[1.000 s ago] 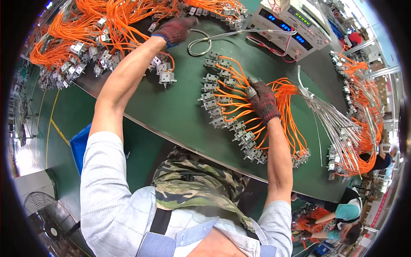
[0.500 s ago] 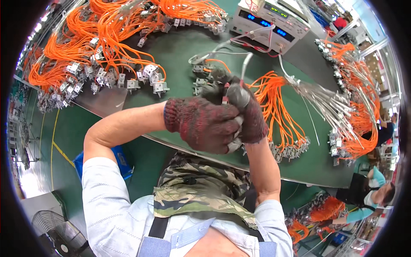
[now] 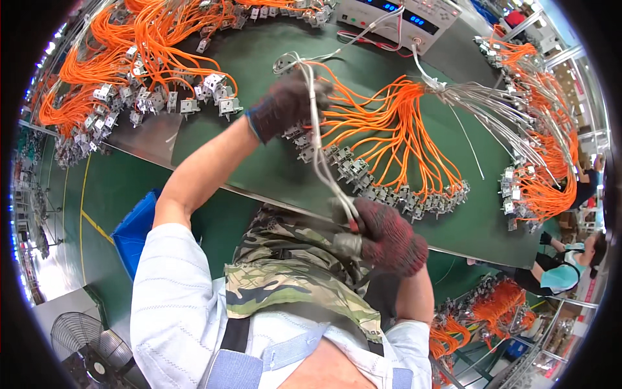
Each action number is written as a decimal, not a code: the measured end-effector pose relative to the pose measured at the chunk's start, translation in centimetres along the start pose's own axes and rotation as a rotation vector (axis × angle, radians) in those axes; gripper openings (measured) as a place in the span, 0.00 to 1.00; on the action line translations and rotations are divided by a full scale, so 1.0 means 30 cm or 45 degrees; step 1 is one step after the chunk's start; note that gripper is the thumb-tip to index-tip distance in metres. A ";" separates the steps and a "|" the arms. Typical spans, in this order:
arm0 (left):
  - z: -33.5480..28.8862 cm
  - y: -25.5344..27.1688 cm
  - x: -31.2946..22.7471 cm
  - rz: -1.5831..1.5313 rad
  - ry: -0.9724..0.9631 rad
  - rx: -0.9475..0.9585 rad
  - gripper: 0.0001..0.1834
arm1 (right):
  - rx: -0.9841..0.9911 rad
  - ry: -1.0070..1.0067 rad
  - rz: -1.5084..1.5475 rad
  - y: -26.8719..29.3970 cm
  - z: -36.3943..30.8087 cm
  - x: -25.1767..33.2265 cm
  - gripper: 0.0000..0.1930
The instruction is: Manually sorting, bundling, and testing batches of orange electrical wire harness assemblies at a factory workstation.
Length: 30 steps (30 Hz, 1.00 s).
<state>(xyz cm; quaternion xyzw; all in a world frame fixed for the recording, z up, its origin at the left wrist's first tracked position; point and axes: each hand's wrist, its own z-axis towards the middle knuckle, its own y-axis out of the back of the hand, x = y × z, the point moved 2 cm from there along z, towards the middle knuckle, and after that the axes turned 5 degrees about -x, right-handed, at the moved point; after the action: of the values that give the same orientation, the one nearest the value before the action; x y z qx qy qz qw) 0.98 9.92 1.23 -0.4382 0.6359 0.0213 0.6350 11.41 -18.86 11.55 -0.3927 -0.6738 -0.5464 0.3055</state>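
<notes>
My left hand (image 3: 291, 105), in a dark knitted glove, is over the upper end of a curved row of metal connectors (image 3: 353, 170). Blur and a cable hide its fingers, so I cannot tell its grip. My right hand (image 3: 392, 238), in a dark red and grey glove, is closed on the red end of a test lead (image 3: 315, 133) near the table's front edge. That pale lead loops up past my left hand toward the bench instrument. Orange cables (image 3: 409, 120) fan from a bundle to the connectors.
A white bench instrument (image 3: 395, 23) with blue digits stands at the back. Orange cable heaps with metal ends (image 3: 149, 45) lie at the left, and another (image 3: 541, 207) at the right. Below the table's left side are a blue bin (image 3: 134, 233) and a fan (image 3: 91, 343). A co-worker (image 3: 570, 266) is at right.
My hands were together above the table and are now apart. The left moved up to the connectors; the right came down toward me with the lead. More of the connector row shows.
</notes>
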 end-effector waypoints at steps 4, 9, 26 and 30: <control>0.185 0.262 -0.138 0.115 -0.003 -0.287 0.24 | -0.187 -0.013 0.365 -0.122 0.074 -0.154 0.25; 0.209 0.233 -0.332 0.635 -0.846 -0.291 0.29 | -0.003 -0.140 0.869 -0.199 0.174 -0.092 0.24; 0.196 -0.396 0.113 1.590 -0.690 0.747 0.29 | -1.326 -0.078 1.162 0.280 -0.566 -0.511 0.25; 0.205 -0.580 0.246 1.845 -1.035 0.879 0.25 | -1.426 0.032 1.056 0.423 -0.613 -0.579 0.25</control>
<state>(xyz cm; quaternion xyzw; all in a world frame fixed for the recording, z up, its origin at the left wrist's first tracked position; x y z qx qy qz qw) 17.42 -1.12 3.16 0.3268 0.4535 0.3778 0.7382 30.81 -39.00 7.24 -0.7095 -0.0812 -0.6545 0.2481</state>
